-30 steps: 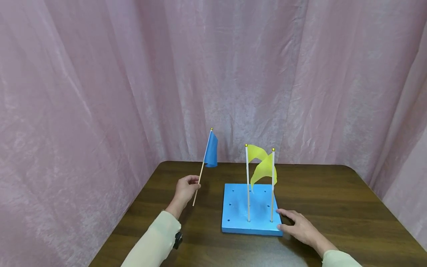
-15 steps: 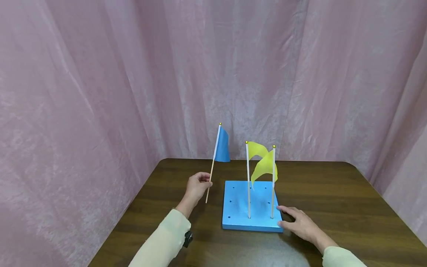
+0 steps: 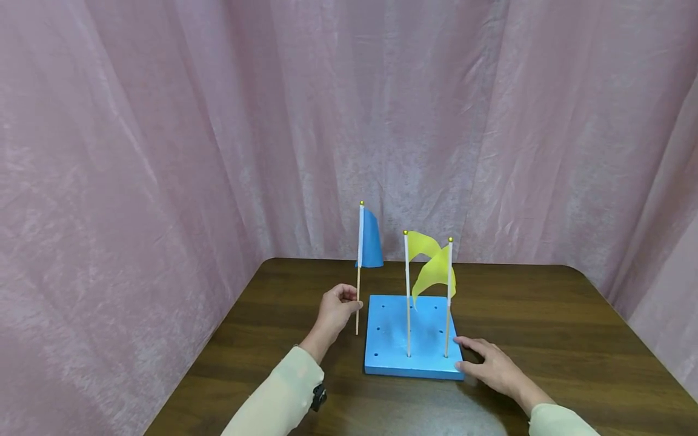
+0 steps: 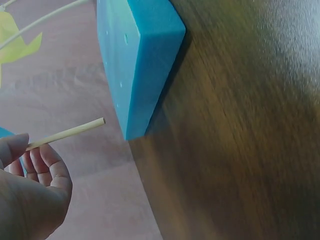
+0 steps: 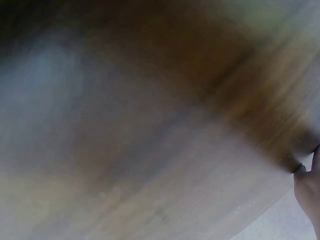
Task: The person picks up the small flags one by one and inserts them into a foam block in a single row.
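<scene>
In the head view, my left hand pinches the wooden stick of a small blue flag, held nearly upright just left of a blue board with small holes. The left wrist view shows the stick's bare lower end pointing past the thumb, apart from the board. Two yellow flags, one at the back and one overlapping it, stand with their sticks in the board's front holes. My right hand touches the board's right edge with thumb and forefinger spread; only fingertips and part of it show in the right wrist view.
The board lies on a dark brown wooden table with rounded far corners. Behind and to the sides hang pink curtains. The right wrist view is mostly a blur of table surface.
My left hand has carried the blue flag rightward toward the board, and its stick has turned from leaning to nearly upright. The right hand stays at the board's edge.
</scene>
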Action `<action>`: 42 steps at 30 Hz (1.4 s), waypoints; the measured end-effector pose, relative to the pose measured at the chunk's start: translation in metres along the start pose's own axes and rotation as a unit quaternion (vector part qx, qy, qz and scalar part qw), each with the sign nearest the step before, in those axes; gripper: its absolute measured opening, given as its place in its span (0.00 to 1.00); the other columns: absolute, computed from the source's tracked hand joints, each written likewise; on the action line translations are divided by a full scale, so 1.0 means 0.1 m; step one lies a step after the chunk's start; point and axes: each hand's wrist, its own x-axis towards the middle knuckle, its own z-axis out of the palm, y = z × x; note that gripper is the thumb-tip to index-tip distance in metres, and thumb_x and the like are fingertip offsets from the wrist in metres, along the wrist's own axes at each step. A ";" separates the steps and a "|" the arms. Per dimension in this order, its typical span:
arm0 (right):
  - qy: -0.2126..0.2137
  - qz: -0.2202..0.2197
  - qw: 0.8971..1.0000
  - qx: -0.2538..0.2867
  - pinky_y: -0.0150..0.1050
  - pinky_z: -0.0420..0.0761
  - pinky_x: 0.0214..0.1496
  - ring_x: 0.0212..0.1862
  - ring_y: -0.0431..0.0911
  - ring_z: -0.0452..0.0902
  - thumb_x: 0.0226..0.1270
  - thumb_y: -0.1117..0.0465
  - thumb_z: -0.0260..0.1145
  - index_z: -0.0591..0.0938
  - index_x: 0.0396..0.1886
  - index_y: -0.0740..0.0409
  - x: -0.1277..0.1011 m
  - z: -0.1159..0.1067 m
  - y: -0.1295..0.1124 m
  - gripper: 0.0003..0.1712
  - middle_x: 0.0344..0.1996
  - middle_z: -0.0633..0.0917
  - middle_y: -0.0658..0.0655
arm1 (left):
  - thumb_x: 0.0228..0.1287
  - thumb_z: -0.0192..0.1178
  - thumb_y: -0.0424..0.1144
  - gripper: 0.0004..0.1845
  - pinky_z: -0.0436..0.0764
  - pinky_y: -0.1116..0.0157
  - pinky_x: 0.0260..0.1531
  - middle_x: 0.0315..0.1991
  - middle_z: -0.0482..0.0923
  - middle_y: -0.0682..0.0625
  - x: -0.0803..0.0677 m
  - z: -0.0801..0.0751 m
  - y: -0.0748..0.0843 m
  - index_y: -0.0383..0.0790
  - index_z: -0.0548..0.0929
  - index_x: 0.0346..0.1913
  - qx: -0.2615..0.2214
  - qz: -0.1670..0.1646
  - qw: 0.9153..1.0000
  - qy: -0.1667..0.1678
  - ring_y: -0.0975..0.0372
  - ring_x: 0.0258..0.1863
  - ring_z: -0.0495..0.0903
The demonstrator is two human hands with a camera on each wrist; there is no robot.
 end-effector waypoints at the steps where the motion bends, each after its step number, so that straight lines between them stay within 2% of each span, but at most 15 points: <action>1: 0.001 0.000 1.000 0.000 0.71 0.65 0.58 0.67 0.70 0.61 0.63 0.40 0.69 0.75 0.69 0.49 0.00 0.00 0.00 0.37 0.66 0.71 0.67 | 0.55 0.66 0.20 0.11 0.82 0.64 0.37 0.34 0.77 0.44 -0.01 0.01 0.01 0.29 0.80 0.41 -0.003 -0.001 1.000 -0.002 0.60 0.33 0.75; 5: 0.000 0.000 1.000 0.000 0.71 0.65 0.58 0.67 0.69 0.61 0.63 0.40 0.69 0.75 0.69 0.49 0.00 0.00 0.00 0.37 0.66 0.72 0.67 | 0.55 0.66 0.21 0.10 0.82 0.64 0.36 0.34 0.76 0.45 -0.05 0.03 0.00 0.30 0.80 0.41 -0.005 -0.006 1.000 -0.010 0.59 0.34 0.76; 11: -0.002 0.001 1.000 0.002 0.71 0.65 0.57 0.67 0.69 0.62 0.63 0.40 0.69 0.75 0.69 0.49 0.00 0.00 0.00 0.37 0.66 0.72 0.67 | 0.59 0.66 0.23 0.09 0.82 0.59 0.40 0.35 0.76 0.45 -0.12 0.06 -0.02 0.32 0.80 0.42 0.004 -0.019 0.999 -0.027 0.58 0.35 0.76; 17: 0.002 -0.006 1.000 0.000 0.71 0.65 0.58 0.67 0.70 0.62 0.63 0.41 0.68 0.75 0.69 0.50 -0.01 -0.02 0.00 0.37 0.65 0.72 0.67 | 0.59 0.66 0.24 0.10 0.80 0.62 0.37 0.35 0.76 0.47 -0.17 0.10 -0.04 0.30 0.80 0.43 -0.003 -0.016 0.999 -0.049 0.59 0.34 0.75; 26: 0.000 -0.004 1.000 0.000 0.72 0.65 0.57 0.67 0.70 0.61 0.63 0.40 0.68 0.75 0.69 0.51 -0.02 -0.03 0.00 0.37 0.66 0.72 0.68 | 0.59 0.67 0.25 0.10 0.81 0.60 0.38 0.35 0.76 0.46 -0.23 0.14 -0.08 0.29 0.79 0.43 0.002 -0.022 0.998 -0.056 0.58 0.34 0.76; 30: 0.003 -0.003 1.000 0.000 0.72 0.65 0.58 0.67 0.70 0.61 0.63 0.41 0.69 0.75 0.69 0.50 -0.02 -0.03 0.00 0.37 0.66 0.72 0.68 | 0.57 0.67 0.24 0.11 0.80 0.63 0.36 0.34 0.76 0.46 -0.26 0.16 -0.07 0.26 0.78 0.42 -0.004 -0.017 0.998 -0.062 0.58 0.34 0.76; 33: 0.004 -0.004 1.000 0.000 0.72 0.64 0.58 0.67 0.70 0.61 0.63 0.41 0.69 0.75 0.69 0.50 -0.02 -0.03 0.00 0.37 0.66 0.72 0.68 | 0.57 0.67 0.24 0.11 0.79 0.65 0.35 0.34 0.76 0.46 -0.28 0.17 -0.06 0.28 0.79 0.41 -0.006 -0.022 0.998 -0.065 0.58 0.34 0.75; 40: 0.003 -0.005 1.000 0.001 0.72 0.64 0.59 0.67 0.70 0.61 0.63 0.41 0.69 0.75 0.69 0.50 -0.03 -0.03 -0.01 0.37 0.66 0.72 0.67 | 0.58 0.67 0.24 0.11 0.78 0.65 0.35 0.34 0.76 0.47 -0.33 0.19 -0.08 0.28 0.79 0.43 -0.003 -0.027 0.997 -0.075 0.59 0.34 0.75; 42: 0.002 -0.005 1.000 0.002 0.72 0.64 0.58 0.67 0.70 0.61 0.63 0.41 0.68 0.75 0.69 0.50 -0.04 -0.03 -0.02 0.37 0.66 0.72 0.67 | 0.59 0.66 0.23 0.11 0.79 0.62 0.37 0.34 0.76 0.46 -0.38 0.19 -0.01 0.25 0.78 0.44 -0.001 -0.026 0.996 -0.080 0.59 0.34 0.74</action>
